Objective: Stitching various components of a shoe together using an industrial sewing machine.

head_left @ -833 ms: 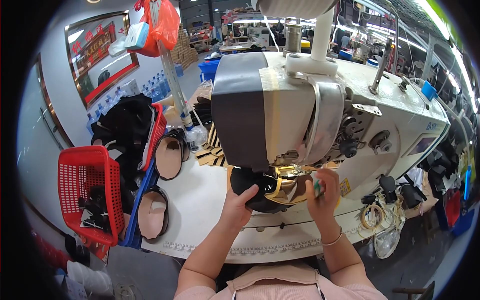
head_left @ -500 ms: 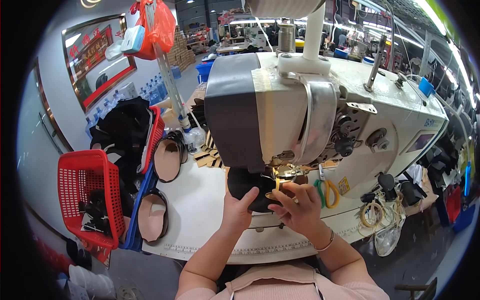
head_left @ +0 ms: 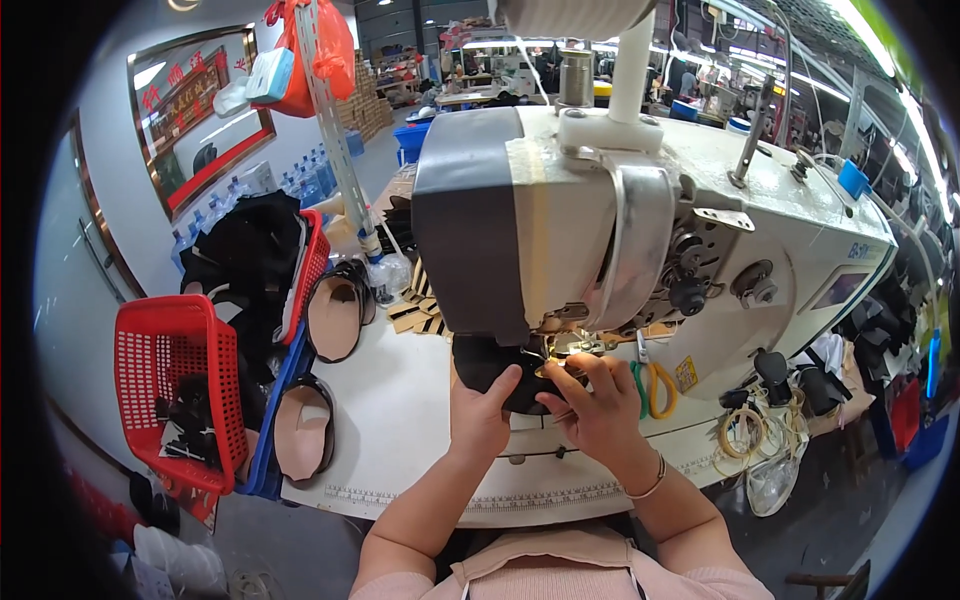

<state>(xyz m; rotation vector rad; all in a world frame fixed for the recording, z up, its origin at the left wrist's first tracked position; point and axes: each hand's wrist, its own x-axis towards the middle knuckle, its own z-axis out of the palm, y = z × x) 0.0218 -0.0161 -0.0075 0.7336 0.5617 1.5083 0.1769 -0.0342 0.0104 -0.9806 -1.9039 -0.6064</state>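
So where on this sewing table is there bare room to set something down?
Mainly the white tabletop between the shoe uppers and left hand; a smaller patch lies between the scissors and tape roll. Crowded: under the sewing machine, around the right hand.

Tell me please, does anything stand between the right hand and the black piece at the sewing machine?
Nothing visible stands between them: the right hand has its fingertips at the right side of the black piece, below the head of the sewing machine. The scissors lie to the right of this hand, not between.
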